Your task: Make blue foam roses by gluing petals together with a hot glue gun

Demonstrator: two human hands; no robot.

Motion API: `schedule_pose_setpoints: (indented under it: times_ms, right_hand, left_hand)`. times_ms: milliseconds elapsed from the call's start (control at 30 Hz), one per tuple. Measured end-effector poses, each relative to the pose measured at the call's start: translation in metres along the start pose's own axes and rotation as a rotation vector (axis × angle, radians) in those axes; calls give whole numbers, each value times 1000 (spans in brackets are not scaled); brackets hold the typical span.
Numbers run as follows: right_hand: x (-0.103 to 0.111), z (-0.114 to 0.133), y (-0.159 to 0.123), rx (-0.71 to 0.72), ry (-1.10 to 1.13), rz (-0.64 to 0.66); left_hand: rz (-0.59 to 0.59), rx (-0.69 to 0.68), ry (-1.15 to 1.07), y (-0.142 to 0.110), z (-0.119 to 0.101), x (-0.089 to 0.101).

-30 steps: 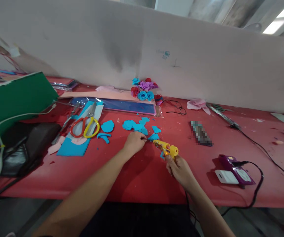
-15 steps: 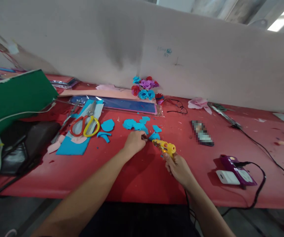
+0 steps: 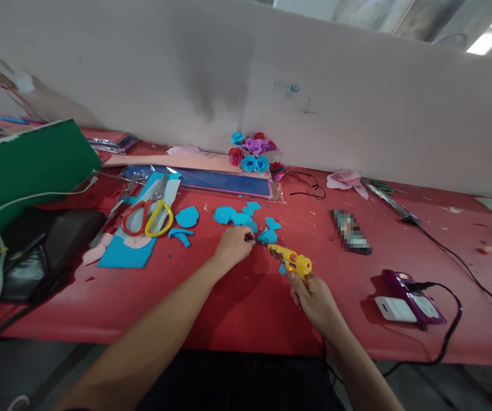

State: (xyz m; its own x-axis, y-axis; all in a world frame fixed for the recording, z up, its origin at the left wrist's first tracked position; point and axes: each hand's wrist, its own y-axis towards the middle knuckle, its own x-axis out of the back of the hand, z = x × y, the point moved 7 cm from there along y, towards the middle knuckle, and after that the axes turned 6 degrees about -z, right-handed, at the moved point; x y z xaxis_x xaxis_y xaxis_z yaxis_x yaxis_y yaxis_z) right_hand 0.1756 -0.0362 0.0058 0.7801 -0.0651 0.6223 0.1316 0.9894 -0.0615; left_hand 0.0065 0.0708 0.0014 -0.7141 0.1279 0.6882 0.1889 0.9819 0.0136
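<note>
My right hand [image 3: 308, 294] is closed round a yellow hot glue gun [image 3: 289, 258], its nozzle pointing left toward my other hand. Fingers pinched, my left hand [image 3: 235, 245] is over the red table by the nozzle; whatever it holds is too small to make out. Just beyond both hands lie cut blue petal pieces [image 3: 224, 214], some stacked and some loose, with one blue petal [image 3: 267, 236] near the gun's tip. Farther left are a single blue petal [image 3: 187, 216] and curled blue scraps [image 3: 181, 235].
Scissors with red and yellow handles [image 3: 147, 218] lie on folded blue sheets [image 3: 126, 256] at left. Finished flowers [image 3: 252, 151] stand by the wall. A phone [image 3: 351, 231], a purple power strip [image 3: 415, 297] with cables, and a green board [image 3: 36, 157] flank the work area.
My right hand and the glue gun have shifted slightly right and down. My left hand stays almost where it was, still pinched.
</note>
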Motion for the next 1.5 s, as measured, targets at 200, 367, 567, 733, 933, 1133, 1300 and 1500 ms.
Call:
schedule_pose_setpoints:
  times_ms: [200, 367, 567, 733, 933, 1133, 1300, 1500]
  right_hand:
    - [7, -2, -3, 13, 20, -46]
    - [12, -1, 5, 23, 76, -21]
    - [42, 20, 18, -5, 254, 87]
    - [56, 28, 23, -59, 186, 286]
    - [47, 15, 22, -92, 199, 440]
    - [30, 7, 22, -96, 153, 500]
    - [30, 9, 24, -96, 143, 464]
    - [29, 9, 21, -101, 78, 481]
  left_hand:
    - [18, 27, -42, 0, 1, 0]
    - [59, 51, -152, 4, 8, -6]
    - [147, -74, -168, 8, 8, -10]
    - [316, -144, -153, 3, 2, -6]
    - [419, -197, -105, -1, -4, 5]
    - [455, -250, -71, -1, -1, -1]
    - [443, -254, -50, -2, -1, -3]
    - [425, -249, -44, -1, -1, -2]
